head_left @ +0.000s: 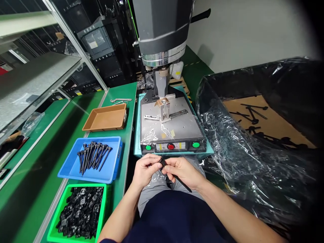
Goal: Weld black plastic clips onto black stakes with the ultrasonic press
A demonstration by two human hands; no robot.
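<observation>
In front of my lap, my left hand (146,169) pinches the black head end of a long black plastic stem (186,186). My right hand (184,171) is closed around the same piece just below that head, and the thin stem slopes down to the right under the palm. Fingers cover much of the head, so I cannot tell whether it is one part or two. Just beyond my hands stands a press fixture (164,109) on a metal plate (149,130), under the grey press head (164,30).
Left on the green bench are a blue tray (69,165) of similar stems, a green bin (105,202) of small black parts, and a brown tray (106,118). A plastic-lined box (227,162) on the right holds more black pieces. Green buttons (196,145) flank a red button (171,146).
</observation>
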